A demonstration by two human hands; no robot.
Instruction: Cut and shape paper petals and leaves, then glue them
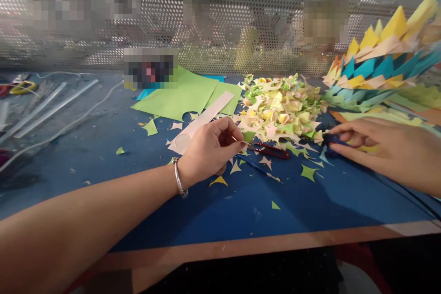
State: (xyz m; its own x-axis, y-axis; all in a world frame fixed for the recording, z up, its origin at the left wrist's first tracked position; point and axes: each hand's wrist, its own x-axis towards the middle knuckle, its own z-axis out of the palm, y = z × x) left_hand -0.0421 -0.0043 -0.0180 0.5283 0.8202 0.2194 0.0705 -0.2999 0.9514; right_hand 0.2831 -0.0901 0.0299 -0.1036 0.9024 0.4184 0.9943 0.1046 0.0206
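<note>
My left hand (pixel 215 149) pinches a small green paper piece (pixel 248 136) between thumb and forefinger, above the blue table. Over at the right, my right hand (pixel 374 144) has its fingers closed round a dark blue tool (pixel 333 139), mostly hidden by the hand. Between the hands lies a red-handled tool (pixel 274 150), with a thin blue stick (pixel 260 168) in front of it. A large pile of small folded and cut paper pieces (pixel 282 108) sits just beyond. A pale pink paper strip (pixel 210 112) lies partly behind my left hand.
Green sheets (pixel 181 94) lie at the back, near a perforated metal screen (pixel 220 32). A layered folded-paper construction (pixel 382 62) stands at the back right. Clear sticks (pixel 57 108), a pale cable (pixel 77 115) and yellow-handled scissors (pixel 23 87) are at the left. Paper scraps dot the blue table (pixel 220 220).
</note>
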